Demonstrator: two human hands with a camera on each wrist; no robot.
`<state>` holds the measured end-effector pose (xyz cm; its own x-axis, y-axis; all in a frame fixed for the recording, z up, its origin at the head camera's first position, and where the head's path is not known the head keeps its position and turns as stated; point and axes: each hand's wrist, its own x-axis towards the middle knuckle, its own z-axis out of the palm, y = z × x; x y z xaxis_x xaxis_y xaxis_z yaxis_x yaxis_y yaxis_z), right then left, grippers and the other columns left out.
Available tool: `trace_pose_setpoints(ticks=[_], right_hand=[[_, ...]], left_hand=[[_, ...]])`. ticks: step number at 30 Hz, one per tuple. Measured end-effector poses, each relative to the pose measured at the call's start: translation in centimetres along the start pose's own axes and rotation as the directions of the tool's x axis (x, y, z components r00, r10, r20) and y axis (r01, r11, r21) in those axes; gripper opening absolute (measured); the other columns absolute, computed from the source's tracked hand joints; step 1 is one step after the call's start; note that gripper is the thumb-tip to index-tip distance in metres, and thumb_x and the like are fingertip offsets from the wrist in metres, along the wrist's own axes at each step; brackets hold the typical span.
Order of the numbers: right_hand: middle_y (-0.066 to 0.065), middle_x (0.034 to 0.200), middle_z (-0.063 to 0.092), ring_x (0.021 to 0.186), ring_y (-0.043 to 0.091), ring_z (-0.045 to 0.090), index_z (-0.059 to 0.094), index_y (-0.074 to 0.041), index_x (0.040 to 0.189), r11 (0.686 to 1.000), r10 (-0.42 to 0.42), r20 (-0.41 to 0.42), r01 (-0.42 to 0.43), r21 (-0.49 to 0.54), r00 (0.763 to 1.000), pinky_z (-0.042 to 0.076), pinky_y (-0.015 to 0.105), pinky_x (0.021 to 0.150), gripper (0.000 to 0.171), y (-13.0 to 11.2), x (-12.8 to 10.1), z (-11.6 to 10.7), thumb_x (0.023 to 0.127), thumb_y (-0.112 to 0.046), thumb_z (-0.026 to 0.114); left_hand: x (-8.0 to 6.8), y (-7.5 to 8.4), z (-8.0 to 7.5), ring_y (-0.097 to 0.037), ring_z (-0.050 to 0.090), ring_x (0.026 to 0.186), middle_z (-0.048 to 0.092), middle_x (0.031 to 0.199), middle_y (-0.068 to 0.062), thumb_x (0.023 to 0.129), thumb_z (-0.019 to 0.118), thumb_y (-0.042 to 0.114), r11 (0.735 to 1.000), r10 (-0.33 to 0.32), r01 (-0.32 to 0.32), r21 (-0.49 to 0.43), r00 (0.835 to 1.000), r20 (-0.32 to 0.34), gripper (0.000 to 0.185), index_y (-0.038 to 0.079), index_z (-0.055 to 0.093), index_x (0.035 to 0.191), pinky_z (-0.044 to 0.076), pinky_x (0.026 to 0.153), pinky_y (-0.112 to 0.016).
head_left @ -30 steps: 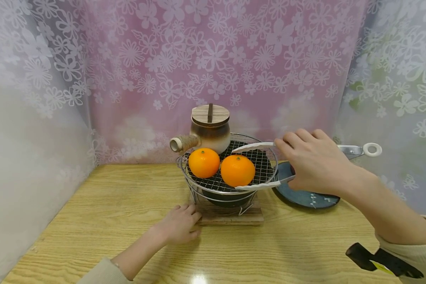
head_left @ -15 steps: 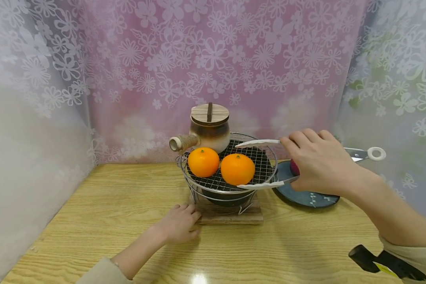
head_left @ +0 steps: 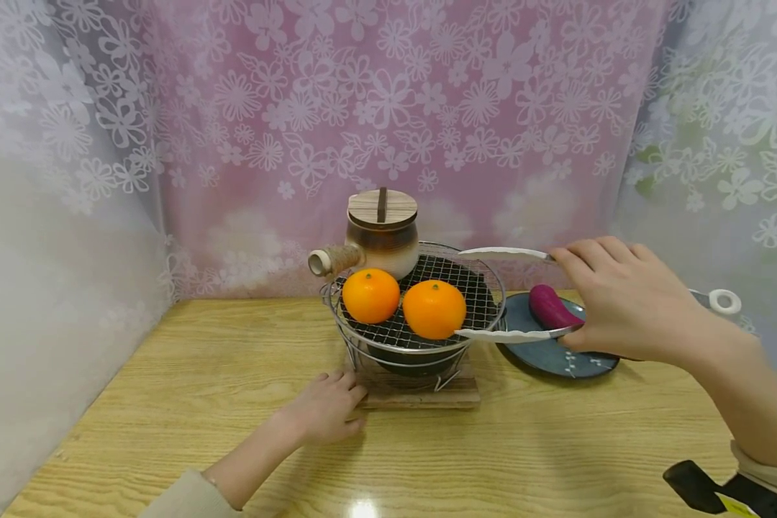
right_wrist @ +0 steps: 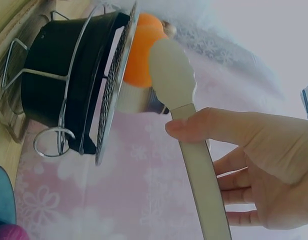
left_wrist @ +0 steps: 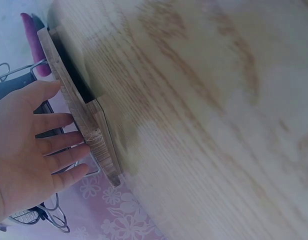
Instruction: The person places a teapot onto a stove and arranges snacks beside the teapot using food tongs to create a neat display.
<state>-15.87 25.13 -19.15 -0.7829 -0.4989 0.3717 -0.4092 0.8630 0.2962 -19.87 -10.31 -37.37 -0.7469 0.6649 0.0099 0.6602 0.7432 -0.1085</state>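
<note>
Tongs (head_left: pixel 511 295) in right hand (head_left: pixel 628 302), handle end hidden, seemingly empty

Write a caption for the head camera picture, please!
Right hand holds open tongs beside two oranges on a grill.

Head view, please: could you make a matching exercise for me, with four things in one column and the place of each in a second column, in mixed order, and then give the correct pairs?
Things:
1. two oranges
2. purple eggplant
3. tongs
4. wooden board

Places:
A. held in the right hand, with its arms apart
B. under the grill stand, touched by the left hand
C. on the wire grill, in front of the clay pot
D. on the blue plate, right of the grill

Pairs: 1-C, 2-D, 3-A, 4-B
</note>
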Motion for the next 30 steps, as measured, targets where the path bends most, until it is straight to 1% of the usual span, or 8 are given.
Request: trace_pose_setpoints(ticks=[6, 8, 12, 15, 18, 22, 27, 30], right_hand=[[0.022, 0.121, 0.048, 0.112, 0.042, 0.04, 0.044, 0.004, 0.13, 0.995, 0.093, 0.059, -0.095, 0.034, 0.994, 0.033, 0.058, 0.088, 0.1, 1.4, -1.1, 0.5, 0.054, -0.046, 0.083], [0.022, 0.119, 0.049, 0.109, 0.043, 0.042, 0.043, 0.005, 0.131, 0.991, 0.122, 0.073, -0.125, 0.042, 0.99, 0.034, 0.058, 0.086, 0.103, 1.8, -1.3, 0.8, 0.053, -0.048, 0.084], [0.024, 0.113, 0.051, 0.097, 0.041, 0.05, 0.042, 0.007, 0.131, 0.983, 0.169, 0.088, -0.174, 0.057, 0.982, 0.039, 0.057, 0.075, 0.107, 2.6, -1.8, 1.3, 0.051, -0.051, 0.084], [0.026, 0.11, 0.051, 0.092, 0.041, 0.051, 0.043, 0.009, 0.128, 0.974, 0.201, 0.099, -0.21, 0.083, 0.974, 0.041, 0.056, 0.071, 0.107, 3.2, -2.3, 1.7, 0.052, -0.054, 0.083], [0.029, 0.113, 0.048, 0.096, 0.043, 0.049, 0.041, 0.011, 0.128, 0.959, 0.246, 0.123, -0.26, 0.114, 0.962, 0.041, 0.059, 0.073, 0.108, 3.7, -2.8, 2.1, 0.055, -0.057, 0.081], [0.034, 0.115, 0.043, 0.101, 0.049, 0.043, 0.037, 0.014, 0.128, 0.934, 0.311, 0.166, -0.333, 0.128, 0.936, 0.039, 0.063, 0.077, 0.112, 4.5, -3.2, 2.7, 0.057, -0.062, 0.078], [0.033, 0.104, 0.048, 0.09, 0.046, 0.048, 0.043, 0.014, 0.121, 0.91, 0.362, 0.166, -0.387, 0.148, 0.917, 0.041, 0.06, 0.068, 0.108, 5.5, -3.6, 3.7, 0.055, -0.065, 0.076], [0.034, 0.099, 0.047, 0.084, 0.046, 0.049, 0.044, 0.016, 0.115, 0.896, 0.385, 0.197, -0.417, 0.155, 0.901, 0.041, 0.058, 0.063, 0.108, 6.4, -3.9, 4.7, 0.056, -0.068, 0.074]], left_hand=[[0.0, 0.1, -0.1, -0.031, 0.047, 0.115, 0.052, 0.121, -0.014, 0.089, 0.057, 0.039, 1.0, -0.008, 0.008, -0.012, 1.0, 0.0, 0.042, 0.007, 0.059, 0.117, 0.039, 0.093, -0.045], [0.0, 0.0, -0.1, -0.03, 0.047, 0.115, 0.052, 0.122, -0.013, 0.089, 0.057, 0.039, 1.0, -0.009, 0.009, -0.011, 1.0, 0.0, 0.043, 0.007, 0.059, 0.117, 0.039, 0.093, -0.045], [0.0, 0.0, -0.1, -0.03, 0.047, 0.114, 0.052, 0.121, -0.013, 0.089, 0.056, 0.04, 1.0, -0.005, 0.005, -0.002, 1.0, -0.001, 0.043, 0.008, 0.059, 0.118, 0.039, 0.092, -0.043], [0.0, 0.0, 0.0, -0.029, 0.048, 0.111, 0.053, 0.118, -0.012, 0.089, 0.057, 0.04, 1.0, 0.001, -0.001, 0.004, 1.0, -0.004, 0.042, 0.008, 0.059, 0.117, 0.041, 0.089, -0.042], [0.0, 0.0, -0.1, -0.029, 0.049, 0.11, 0.053, 0.116, -0.011, 0.089, 0.057, 0.039, 1.0, 0.005, -0.005, 0.007, 1.0, -0.003, 0.042, 0.008, 0.059, 0.116, 0.041, 0.087, -0.041], [0.0, 0.1, -0.1, -0.029, 0.049, 0.11, 0.053, 0.116, -0.012, 0.089, 0.057, 0.04, 1.0, 0.004, -0.004, 0.004, 1.0, 0.002, 0.043, 0.007, 0.059, 0.116, 0.041, 0.087, -0.042], [0.0, 0.0, 0.1, -0.028, 0.049, 0.109, 0.054, 0.116, -0.011, 0.088, 0.057, 0.04, 1.0, 0.011, -0.011, 0.014, 1.0, -0.008, 0.042, 0.008, 0.059, 0.115, 0.041, 0.085, -0.041], [0.0, -0.1, 0.2, -0.028, 0.049, 0.109, 0.053, 0.116, -0.011, 0.089, 0.056, 0.04, 1.0, 0.011, -0.011, 0.018, 1.0, -0.011, 0.042, 0.009, 0.059, 0.116, 0.041, 0.085, -0.041]])
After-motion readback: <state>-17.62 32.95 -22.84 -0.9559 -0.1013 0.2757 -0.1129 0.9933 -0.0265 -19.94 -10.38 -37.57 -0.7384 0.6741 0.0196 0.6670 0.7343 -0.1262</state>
